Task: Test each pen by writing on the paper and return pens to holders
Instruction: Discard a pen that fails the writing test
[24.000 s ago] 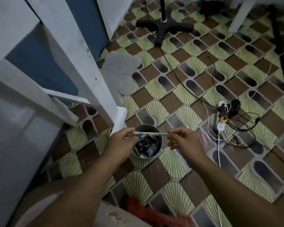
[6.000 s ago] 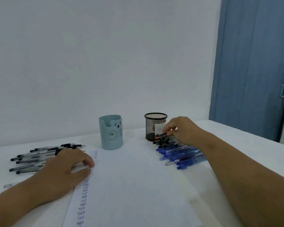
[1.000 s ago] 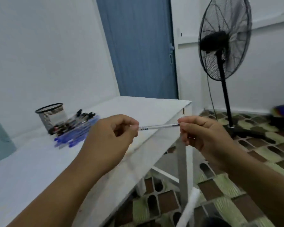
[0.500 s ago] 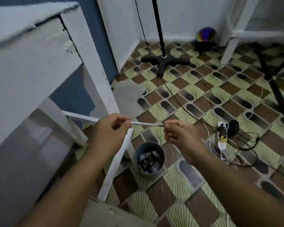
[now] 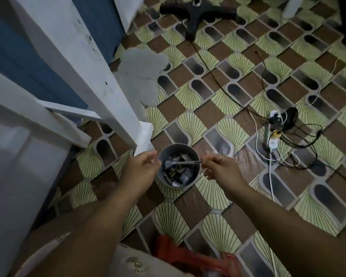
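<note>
I look down at the tiled floor beside the white table. A thin grey pen lies level between my hands, right above a grey round bin holding crumpled scraps. My left hand pinches the pen's left end, and my right hand pinches its right end. The paper, the holders and the other pens are out of view.
The white table leg and its crossbars stand at the left. A fan base sits at the top. A power strip with tangled cables lies on the floor at the right. Something red is at the bottom edge.
My view has tipped further down toward the floor. Both hands, still holding the pen by its ends, have come down over the bin.
</note>
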The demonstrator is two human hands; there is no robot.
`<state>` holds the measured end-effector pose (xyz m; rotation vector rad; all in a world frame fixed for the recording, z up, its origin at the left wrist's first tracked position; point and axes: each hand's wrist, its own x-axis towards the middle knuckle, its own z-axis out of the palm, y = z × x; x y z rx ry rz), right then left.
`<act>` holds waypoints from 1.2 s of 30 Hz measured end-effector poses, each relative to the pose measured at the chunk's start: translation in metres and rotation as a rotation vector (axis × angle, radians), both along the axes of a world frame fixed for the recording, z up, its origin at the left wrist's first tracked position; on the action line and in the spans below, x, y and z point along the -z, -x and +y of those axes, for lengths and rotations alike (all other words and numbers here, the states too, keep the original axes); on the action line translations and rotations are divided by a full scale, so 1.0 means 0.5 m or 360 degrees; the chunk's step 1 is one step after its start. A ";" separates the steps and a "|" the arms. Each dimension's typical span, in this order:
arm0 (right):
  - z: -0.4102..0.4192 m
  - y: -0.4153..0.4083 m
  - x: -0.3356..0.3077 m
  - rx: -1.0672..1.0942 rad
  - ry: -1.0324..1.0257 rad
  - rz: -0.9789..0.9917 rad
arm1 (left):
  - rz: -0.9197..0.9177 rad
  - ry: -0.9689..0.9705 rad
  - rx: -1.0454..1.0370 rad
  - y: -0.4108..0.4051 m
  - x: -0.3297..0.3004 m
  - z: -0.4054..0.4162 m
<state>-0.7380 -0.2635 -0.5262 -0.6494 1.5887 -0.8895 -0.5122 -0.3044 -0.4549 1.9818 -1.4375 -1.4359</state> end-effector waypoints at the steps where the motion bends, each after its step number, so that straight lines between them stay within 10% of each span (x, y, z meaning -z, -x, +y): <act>1: -0.003 -0.005 0.011 -0.0063 -0.0028 0.0024 | -0.0020 0.0002 0.0020 -0.003 0.005 -0.002; 17: -0.016 -0.058 0.002 -0.0377 -0.0065 0.0200 | -0.0069 0.0108 0.0055 -0.034 -0.013 0.004; 36: 0.062 -0.276 -0.701 -0.0676 0.1929 0.0286 | -0.0318 0.1742 0.0140 -0.145 -0.680 0.248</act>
